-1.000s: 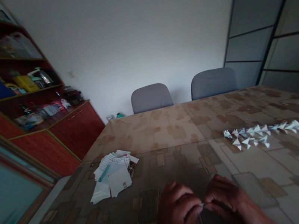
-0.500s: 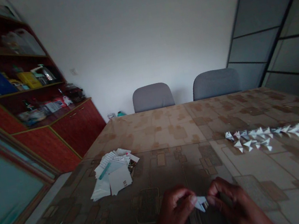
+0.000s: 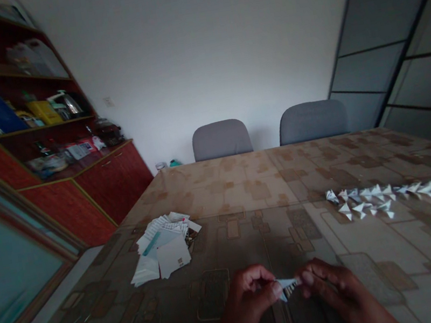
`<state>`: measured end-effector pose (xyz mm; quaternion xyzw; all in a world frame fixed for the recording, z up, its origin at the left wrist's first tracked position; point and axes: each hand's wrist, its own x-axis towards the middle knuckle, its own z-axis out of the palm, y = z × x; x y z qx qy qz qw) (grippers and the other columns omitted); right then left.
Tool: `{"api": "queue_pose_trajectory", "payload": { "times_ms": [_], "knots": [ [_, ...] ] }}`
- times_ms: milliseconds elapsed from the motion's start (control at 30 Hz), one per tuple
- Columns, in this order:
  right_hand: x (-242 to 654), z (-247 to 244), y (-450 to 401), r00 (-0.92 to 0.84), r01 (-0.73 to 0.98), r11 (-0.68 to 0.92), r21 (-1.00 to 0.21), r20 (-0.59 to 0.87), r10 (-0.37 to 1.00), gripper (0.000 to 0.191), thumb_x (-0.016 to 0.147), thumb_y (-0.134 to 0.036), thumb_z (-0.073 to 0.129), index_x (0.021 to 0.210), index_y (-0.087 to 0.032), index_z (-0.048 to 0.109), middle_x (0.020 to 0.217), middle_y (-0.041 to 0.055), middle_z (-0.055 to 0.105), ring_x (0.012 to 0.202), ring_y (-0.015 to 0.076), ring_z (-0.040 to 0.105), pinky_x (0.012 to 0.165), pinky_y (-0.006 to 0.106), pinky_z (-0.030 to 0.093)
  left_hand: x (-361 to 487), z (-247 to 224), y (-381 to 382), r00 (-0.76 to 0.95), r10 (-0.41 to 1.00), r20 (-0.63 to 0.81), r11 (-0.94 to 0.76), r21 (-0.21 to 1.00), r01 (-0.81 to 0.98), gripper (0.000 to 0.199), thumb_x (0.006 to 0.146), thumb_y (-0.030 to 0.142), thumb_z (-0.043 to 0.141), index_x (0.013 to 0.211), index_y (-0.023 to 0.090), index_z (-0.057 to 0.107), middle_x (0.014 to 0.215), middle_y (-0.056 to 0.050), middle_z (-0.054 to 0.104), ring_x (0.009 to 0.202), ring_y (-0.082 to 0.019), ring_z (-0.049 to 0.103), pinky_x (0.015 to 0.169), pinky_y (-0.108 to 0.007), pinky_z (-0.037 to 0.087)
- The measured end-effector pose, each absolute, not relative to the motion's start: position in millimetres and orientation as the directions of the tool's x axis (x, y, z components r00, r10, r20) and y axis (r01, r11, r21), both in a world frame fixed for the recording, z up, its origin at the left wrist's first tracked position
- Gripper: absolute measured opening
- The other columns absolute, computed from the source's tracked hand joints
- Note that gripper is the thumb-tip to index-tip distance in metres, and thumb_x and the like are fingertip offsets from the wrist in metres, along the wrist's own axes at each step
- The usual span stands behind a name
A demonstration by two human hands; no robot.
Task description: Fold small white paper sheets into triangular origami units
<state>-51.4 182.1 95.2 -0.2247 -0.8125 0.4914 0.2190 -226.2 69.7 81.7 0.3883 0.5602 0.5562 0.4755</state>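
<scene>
Between my two hands, above the near edge of the table, is a small folded piece of paper (image 3: 286, 285), white with a dark printed patch. My left hand (image 3: 253, 297) pinches its left end between thumb and forefinger. At the right end, the fingertips of my right hand (image 3: 333, 287) are closed on the paper's tip. A pile of flat paper pieces (image 3: 172, 253) lies to the left on the table. Farther right, several folded paper pieces (image 3: 376, 193) stand in two uneven rows, their points sticking up.
The table (image 3: 236, 191) has a brown patterned cover. Behind its far edge stand two grey chairs (image 3: 220, 139) against a white wall. A red wooden cabinet (image 3: 112, 183) with loaded shelves is on the left; grey panelled doors (image 3: 369, 49) rise at the right.
The folded paper has turned between my fingers and shows more of its dark print. My right hand's fingers have drawn closer together on its right tip. The view has shifted slightly.
</scene>
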Motion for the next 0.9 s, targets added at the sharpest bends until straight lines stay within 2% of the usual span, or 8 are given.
{"api": "queue_pose_trajectory", "payload": {
  "times_ms": [133,233,333,433,567,667,800,900],
  "knots": [
    [-51.1,99.8,177.2,-0.812,0.132,0.493,-0.86,0.192,0.552,0.032,0.096,-0.043,0.047,0.08,-0.021,0.064,0.075,0.0011,0.065,0.07,0.0165,0.062,0.064,0.024,0.047,-222.4,86.5,66.8,-0.284,0.956,-0.079,0.077,0.997,-0.019,0.036,0.073,0.052,0.068,0.072,0.016,0.06,0.066,0.002,0.056,0.066,-0.014,0.052,0.063,-0.024,0.036],
    [-50.6,100.5,173.4,-0.784,0.134,0.495,-0.858,0.214,0.583,0.031,0.094,-0.041,0.05,0.074,-0.02,0.061,0.069,-0.0002,0.062,0.065,0.015,0.06,0.061,0.022,0.046,-220.0,92.3,65.4,-0.253,0.963,-0.089,0.089,0.996,-0.013,0.038,0.076,0.053,0.066,0.073,0.016,0.061,0.065,0.002,0.055,0.065,-0.014,0.051,0.062,-0.023,0.036],
    [-49.5,100.4,171.0,-0.756,0.137,0.423,-0.896,0.182,0.629,0.036,0.094,-0.044,0.049,0.07,-0.019,0.058,0.064,-0.0014,0.057,0.061,0.0139,0.056,0.056,0.021,0.044,-219.1,98.4,64.7,-0.235,0.968,-0.083,0.07,0.996,-0.062,0.04,0.081,0.055,0.061,0.073,0.016,0.061,0.066,0.002,0.055,0.067,-0.014,0.053,0.063,-0.023,0.038],
    [-49.3,101.0,168.0,-0.719,0.136,0.325,-0.936,0.133,0.683,0.041,0.091,-0.053,0.051,0.068,-0.019,0.057,0.061,-0.0019,0.054,0.058,0.0137,0.053,0.055,0.021,0.043,-217.6,102.4,62.6,-0.247,0.966,-0.074,0.047,0.993,-0.112,0.039,0.078,0.055,0.065,0.081,0.016,0.063,0.074,0.0,0.06,0.075,-0.016,0.058,0.069,-0.025,0.042],
    [-50.4,101.4,163.3,-0.662,0.141,0.269,-0.953,0.111,0.742,0.045,0.088,-0.06,0.052,0.067,-0.02,0.057,0.061,-0.0016,0.053,0.06,0.0148,0.052,0.056,0.023,0.044,-213.9,105.0,59.2,-0.245,0.968,-0.059,0.055,0.998,-0.025,0.031,0.071,0.04,0.074,0.087,0.015,0.065,0.077,-0.003,0.064,0.077,-0.017,0.059,0.068,-0.025,0.044],
    [-50.9,101.0,162.4,-0.679,0.139,0.318,-0.938,0.143,0.72,0.043,0.09,-0.057,0.049,0.068,-0.021,0.057,0.061,-0.0015,0.054,0.059,0.015,0.052,0.056,0.023,0.043,-212.6,108.8,59.6,-0.308,0.95,-0.044,0.044,0.999,-0.005,0.024,0.071,0.034,0.072,0.083,0.015,0.065,0.077,-0.003,0.064,0.076,-0.017,0.059,0.068,-0.024,0.044],
    [-51.9,101.1,162.7,-0.75,0.141,0.424,-0.895,0.183,0.636,0.04,0.092,-0.05,0.048,0.067,-0.021,0.054,0.061,-0.0021,0.052,0.057,0.0139,0.051,0.055,0.022,0.042,-215.6,118.3,62.5,-0.314,0.945,-0.094,0.052,0.989,-0.138,0.028,0.073,0.042,0.071,0.079,0.015,0.064,0.072,-0.001,0.064,0.069,-0.014,0.06,0.065,-0.023,0.045],
    [-52.5,99.0,161.7,-0.798,0.131,0.446,-0.886,0.173,0.577,0.039,0.094,-0.047,0.047,0.065,-0.02,0.05,0.06,-0.0033,0.048,0.054,0.0122,0.047,0.053,0.021,0.039,-218.1,122.8,63.6,-0.32,0.944,-0.08,0.018,0.981,-0.192,0.029,0.076,0.043,0.071,0.081,0.015,0.066,0.073,-0.002,0.066,0.071,-0.014,0.062,0.067,-0.023,0.046]
  ]
}}
